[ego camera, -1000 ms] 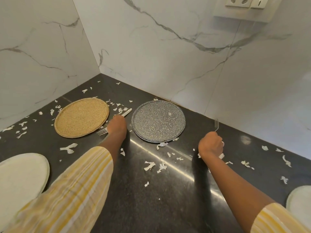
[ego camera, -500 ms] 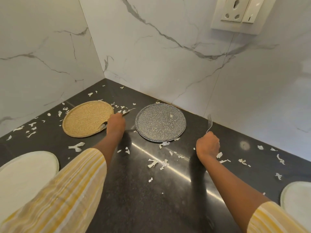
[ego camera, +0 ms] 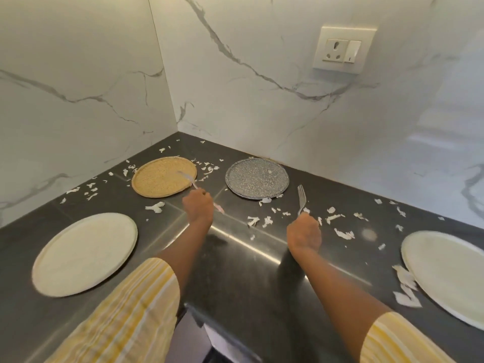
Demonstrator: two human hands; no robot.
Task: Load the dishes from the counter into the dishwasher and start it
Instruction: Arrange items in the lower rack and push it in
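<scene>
My left hand (ego camera: 198,206) grips a metal fork (ego camera: 187,178) above the dark counter (ego camera: 235,271); its tines reach over the tan speckled plate (ego camera: 159,178). My right hand (ego camera: 303,233) holds a second fork (ego camera: 301,199) upright, tines up. A grey speckled plate (ego camera: 256,178) lies at the back near the wall. A white plate (ego camera: 83,254) lies at the left and another white plate (ego camera: 450,273) at the right edge. The dishwasher is out of view.
Several white scraps (ego camera: 264,221) are scattered over the counter, with a larger clump (ego camera: 406,289) by the right plate. Marble walls meet in a corner behind. A wall socket (ego camera: 340,49) sits high on the right wall. The counter's front edge (ego camera: 199,313) is between my arms.
Both hands have lifted and drawn back toward me with their forks. The view has pulled back and tilted up, so both white plates and the socket now show.
</scene>
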